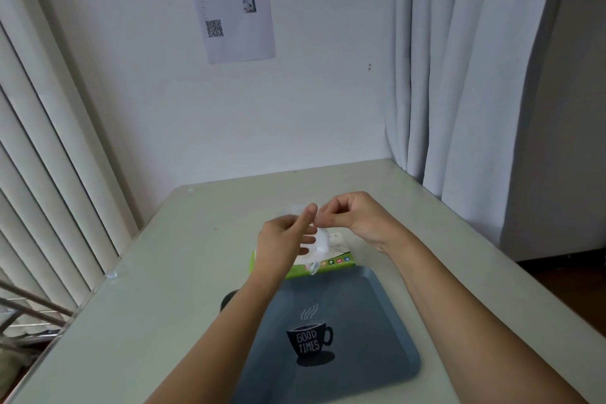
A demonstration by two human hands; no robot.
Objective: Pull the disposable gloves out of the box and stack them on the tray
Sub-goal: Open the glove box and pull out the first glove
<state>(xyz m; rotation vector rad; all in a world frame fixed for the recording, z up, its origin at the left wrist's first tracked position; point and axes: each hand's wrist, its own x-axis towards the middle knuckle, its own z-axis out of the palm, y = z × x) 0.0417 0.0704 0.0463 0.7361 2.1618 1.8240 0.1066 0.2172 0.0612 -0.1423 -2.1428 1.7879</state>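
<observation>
Glove [320,241], thin and clear, hangs just above the green box [333,264], pinched by the curled fingers [324,219] of the left hand [283,241] and right hand [355,213], and might cling to skin or drag a second one out before reaching the tray [377,315] nearby.

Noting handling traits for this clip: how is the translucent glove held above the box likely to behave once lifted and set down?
Probably floppy: the glove hangs crumpled between the left hand and right hand. Likely very light, being thin, see-through film. It may slide on the smooth tray.
</observation>
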